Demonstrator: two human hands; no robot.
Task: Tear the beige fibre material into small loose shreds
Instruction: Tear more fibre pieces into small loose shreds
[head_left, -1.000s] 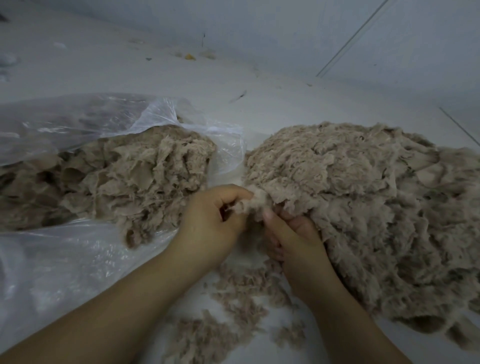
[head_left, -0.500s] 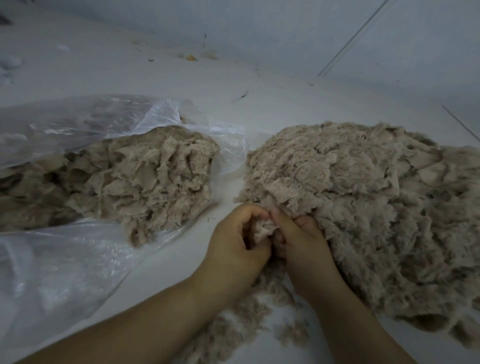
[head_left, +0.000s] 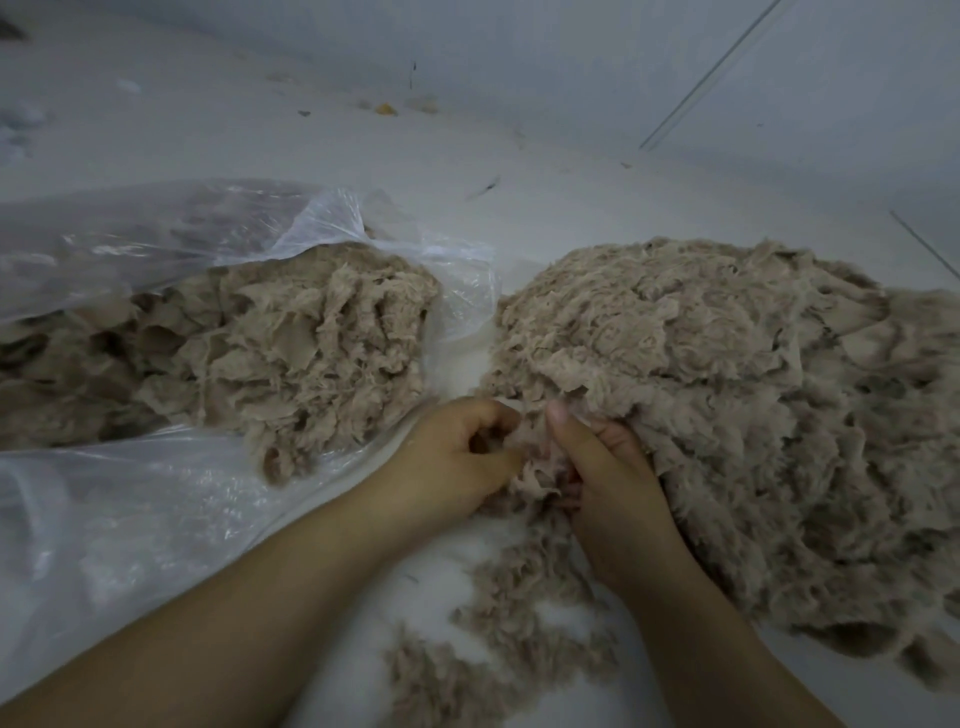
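Observation:
A big heap of beige fibre material lies on the pale floor at the right. My left hand and my right hand meet at the heap's near-left edge. Both grip one small tuft of fibre between them, fingers curled round it. The right hand's fingers are partly buried under the heap. Small loose shreds lie scattered on the floor below my hands.
At the left a clear plastic bag lies open on its side, with more beige fibre inside. A wall runs along the back. Small bits of debris lie at its foot.
My left hand moved right and closer to the right hand. Both now hold the tuft at the heap's edge. More shreds show below my hands.

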